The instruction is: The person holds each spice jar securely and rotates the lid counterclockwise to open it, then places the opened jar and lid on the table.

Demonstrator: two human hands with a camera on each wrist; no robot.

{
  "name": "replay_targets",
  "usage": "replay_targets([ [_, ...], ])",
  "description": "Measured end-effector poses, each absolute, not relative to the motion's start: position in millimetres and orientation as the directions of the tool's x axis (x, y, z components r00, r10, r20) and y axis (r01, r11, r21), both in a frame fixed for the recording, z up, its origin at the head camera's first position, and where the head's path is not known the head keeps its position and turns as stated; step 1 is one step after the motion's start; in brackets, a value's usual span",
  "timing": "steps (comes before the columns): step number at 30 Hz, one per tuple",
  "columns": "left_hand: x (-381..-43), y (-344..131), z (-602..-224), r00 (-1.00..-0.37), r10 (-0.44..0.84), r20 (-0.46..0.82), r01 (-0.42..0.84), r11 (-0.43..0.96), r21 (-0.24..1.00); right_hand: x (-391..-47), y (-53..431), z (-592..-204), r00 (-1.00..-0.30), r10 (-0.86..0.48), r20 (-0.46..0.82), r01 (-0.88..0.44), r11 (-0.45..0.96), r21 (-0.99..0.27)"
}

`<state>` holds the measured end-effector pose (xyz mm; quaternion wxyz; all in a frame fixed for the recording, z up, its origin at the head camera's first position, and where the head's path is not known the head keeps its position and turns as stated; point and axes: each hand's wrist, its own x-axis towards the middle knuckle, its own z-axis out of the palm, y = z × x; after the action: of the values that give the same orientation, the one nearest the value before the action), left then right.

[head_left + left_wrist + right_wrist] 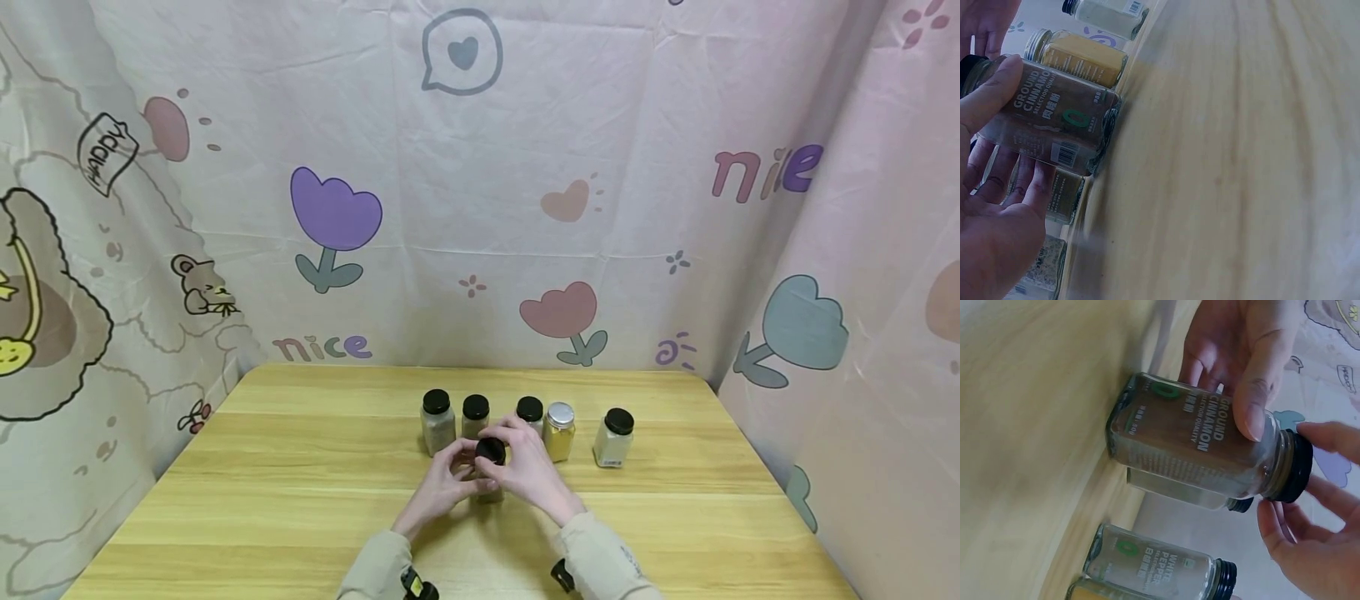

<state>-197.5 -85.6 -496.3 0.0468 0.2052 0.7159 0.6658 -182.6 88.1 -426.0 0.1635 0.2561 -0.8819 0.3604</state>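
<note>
Cinnamon jar (491, 452) is sitting between left hand (442, 485) and right hand (528, 462), lower centre of frame. Behind, on the tabletop (262, 492): two jars (438, 427) standing left, white pepper jar (530, 410) and powder jar (559, 433) standing side by side, single jar (614, 439) standing farthest right. Curtain (457, 142) hanging behind.

A clear glass jar (1054, 112) of brown powder (1175, 431), marked GROUND CINNAMON in pale print, is roughly upright, low in the middle of the head view. Its black lid (491, 451) is on.
</note>
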Motion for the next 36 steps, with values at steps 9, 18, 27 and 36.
replay_targets([
  [9, -197.5, -84.8, -496.4, -0.919, 0.344, 0.193, 0.215, 0.029, 0.976, -182.6, 86.0, -431.4, -0.820, -0.293, 0.492, -0.541, 0.677, -0.498],
  [18, -197.9, -84.9, -496.6, -0.914, 0.356, 0.195, 0.210, 0.001, 0.978, -184.1, 83.9, -432.0, -0.839, -0.267, 0.475, -0.505, 0.708, -0.494],
  [27, -198.1, -84.9, -497.7, -0.914, 0.350, 0.204, 0.225, 0.022, 0.974, -182.6, 85.1, -427.8, -0.839, -0.306, 0.450, -0.525, 0.672, -0.522],
  [36, -198.0, -85.1, -497.8, -0.915, 0.345, 0.210, 0.235, 0.032, 0.971, -181.7, 87.4, -428.2, -0.816, -0.342, 0.466, -0.565, 0.641, -0.520],
])
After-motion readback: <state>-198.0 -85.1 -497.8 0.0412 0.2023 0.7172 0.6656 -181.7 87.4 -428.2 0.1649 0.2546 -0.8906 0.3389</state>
